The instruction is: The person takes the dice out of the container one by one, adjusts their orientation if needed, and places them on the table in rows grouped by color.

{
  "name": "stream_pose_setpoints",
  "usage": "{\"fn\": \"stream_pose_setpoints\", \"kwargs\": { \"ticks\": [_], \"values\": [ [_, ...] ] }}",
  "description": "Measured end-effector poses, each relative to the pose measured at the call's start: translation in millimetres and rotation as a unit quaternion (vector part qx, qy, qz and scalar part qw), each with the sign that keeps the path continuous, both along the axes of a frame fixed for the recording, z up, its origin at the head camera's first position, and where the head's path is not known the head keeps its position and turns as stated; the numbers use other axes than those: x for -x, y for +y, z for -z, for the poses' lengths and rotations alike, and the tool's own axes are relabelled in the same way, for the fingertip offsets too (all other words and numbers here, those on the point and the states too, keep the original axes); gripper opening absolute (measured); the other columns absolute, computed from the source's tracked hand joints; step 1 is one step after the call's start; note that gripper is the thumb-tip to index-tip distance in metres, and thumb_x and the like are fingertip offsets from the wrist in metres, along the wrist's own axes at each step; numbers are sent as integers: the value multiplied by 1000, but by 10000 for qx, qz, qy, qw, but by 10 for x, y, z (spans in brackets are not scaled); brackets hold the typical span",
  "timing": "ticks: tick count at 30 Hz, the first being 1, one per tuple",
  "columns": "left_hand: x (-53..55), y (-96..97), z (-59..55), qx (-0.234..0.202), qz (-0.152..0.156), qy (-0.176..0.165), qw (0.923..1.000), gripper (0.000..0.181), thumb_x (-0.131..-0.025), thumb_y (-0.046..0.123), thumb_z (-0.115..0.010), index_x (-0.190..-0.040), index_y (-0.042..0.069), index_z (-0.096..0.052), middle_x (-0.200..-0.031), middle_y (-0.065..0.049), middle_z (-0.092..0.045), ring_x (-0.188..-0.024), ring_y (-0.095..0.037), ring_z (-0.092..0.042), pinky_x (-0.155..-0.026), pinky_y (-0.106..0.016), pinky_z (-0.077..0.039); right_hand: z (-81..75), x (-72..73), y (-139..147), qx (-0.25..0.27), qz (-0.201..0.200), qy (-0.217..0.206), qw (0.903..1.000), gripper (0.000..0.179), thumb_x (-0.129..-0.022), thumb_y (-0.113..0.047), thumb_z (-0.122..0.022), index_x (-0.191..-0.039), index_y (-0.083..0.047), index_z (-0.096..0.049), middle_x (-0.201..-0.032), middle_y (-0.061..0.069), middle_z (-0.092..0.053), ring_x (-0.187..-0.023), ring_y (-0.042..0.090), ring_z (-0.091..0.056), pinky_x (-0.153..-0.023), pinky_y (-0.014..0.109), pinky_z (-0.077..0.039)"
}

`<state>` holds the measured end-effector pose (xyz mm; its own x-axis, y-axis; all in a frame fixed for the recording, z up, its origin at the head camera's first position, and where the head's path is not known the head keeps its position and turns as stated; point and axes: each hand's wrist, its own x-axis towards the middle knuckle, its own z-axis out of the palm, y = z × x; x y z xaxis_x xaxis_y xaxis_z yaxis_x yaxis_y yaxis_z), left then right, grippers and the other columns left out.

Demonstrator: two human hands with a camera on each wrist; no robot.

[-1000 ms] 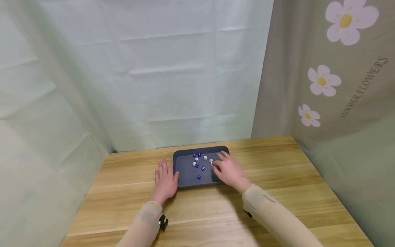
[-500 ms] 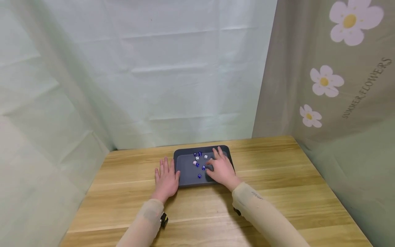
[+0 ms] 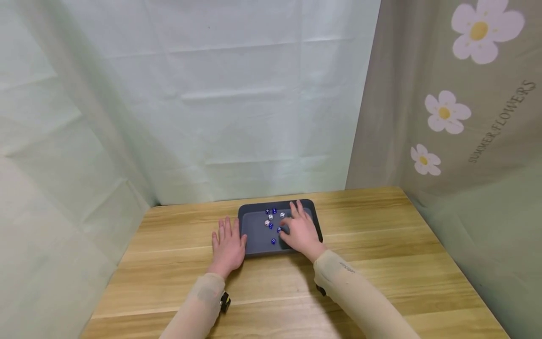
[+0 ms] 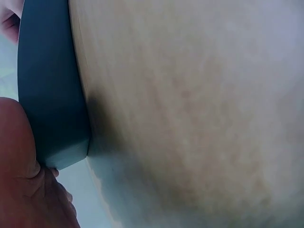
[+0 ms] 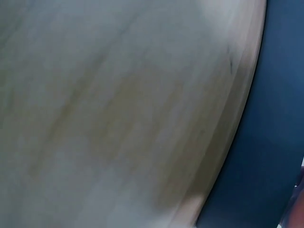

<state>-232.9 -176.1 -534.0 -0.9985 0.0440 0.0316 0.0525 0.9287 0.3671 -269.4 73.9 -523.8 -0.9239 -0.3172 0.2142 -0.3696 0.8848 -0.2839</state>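
In the head view, a dark grey tray (image 3: 254,241) holds several small dice, some blue, some white. My left hand (image 3: 228,245) lies with fingers extended at the tray's left side, its thumb touching the rim. My right hand (image 3: 301,233) reaches over the tray's right part. Its thumb and index finger curve to either side of a blue die (image 3: 279,230), with a gap between them; contact with it is too small to make out. A white die (image 3: 282,215) lies beyond those fingers. The left wrist view shows the tray's outer wall (image 4: 54,90) against my left hand (image 4: 16,166).
The tray stands near the far edge of a wooden table (image 3: 271,296). Behind it hangs a pale curtain (image 3: 237,103), with a flowered curtain (image 3: 394,117) at the right. Another blue die (image 3: 273,241) sits near the tray's front, and further dice cluster toward its back.
My right hand has shifted left across the tray, from a white die at the right to the blue die near the middle. The left hand has stayed at the tray's side.
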Motion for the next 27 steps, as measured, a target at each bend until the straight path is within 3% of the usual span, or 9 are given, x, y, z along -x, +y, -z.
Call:
{"fn": "stream_pose_setpoints", "kwargs": {
  "ticks": [15,27],
  "values": [
    [28,15,-59,-28,-55,-54,10000,69,-115,34,-43,-171,3,-17,-176,-28,-5,-162,-47,3,-125,-72,-3,-79,43,-68,-266,159,-153,9994,26,-97,-44,-80,-114,-26,-83,-171,22,-31,-162,43,-14,-125,57,-29],
    [-21,31,-69,-54,-65,-63,9999,69,-114,32,-46,-170,1,-20,-175,-30,-8,-162,-48,0,-124,-73,-4,-27,37,-82,-379,126,-38,9992,20,-94,-39,-83,-110,-26,-84,-170,22,-35,-161,46,-19,-124,59,-32]
  ]
}}
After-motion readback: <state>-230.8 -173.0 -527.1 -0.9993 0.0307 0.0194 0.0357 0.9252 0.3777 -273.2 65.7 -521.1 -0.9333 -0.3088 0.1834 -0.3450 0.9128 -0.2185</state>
